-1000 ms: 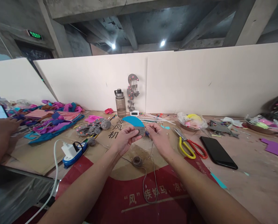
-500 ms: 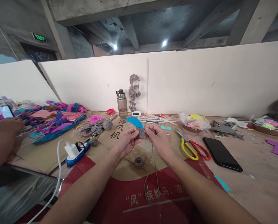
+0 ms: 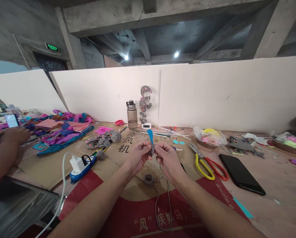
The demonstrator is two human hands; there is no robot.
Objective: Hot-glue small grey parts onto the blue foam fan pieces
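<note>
Between thumb and fingers, my left hand [image 3: 141,154] pinches a curved blue flat piece [image 3: 150,135] whose lower part is covered in grey. The piece stands nearly edge-on to me, its blue tip pointing up. My right hand [image 3: 166,155] is closed in a pinch at the piece's right edge, on what looks like grey yarn [image 3: 169,195]. This strand hangs below the hand and loops over the red and brown cardboard [image 3: 128,190]. A small yarn coil [image 3: 149,179] lies under my hands. The fingertips hide the exact grip.
Scissors [image 3: 204,162] and a black phone [image 3: 242,173] lie right. A power strip [image 3: 83,168] with a white cable is left. A bottle [image 3: 132,115] and a grey hanging ornament [image 3: 146,102] stand by the white partition. Another person's hand [image 3: 15,135] is far left, near felt scraps [image 3: 65,132].
The blue piece has turned from showing its broad face to nearly edge-on. My hands remain close together around it. The view has tilted up slightly.
</note>
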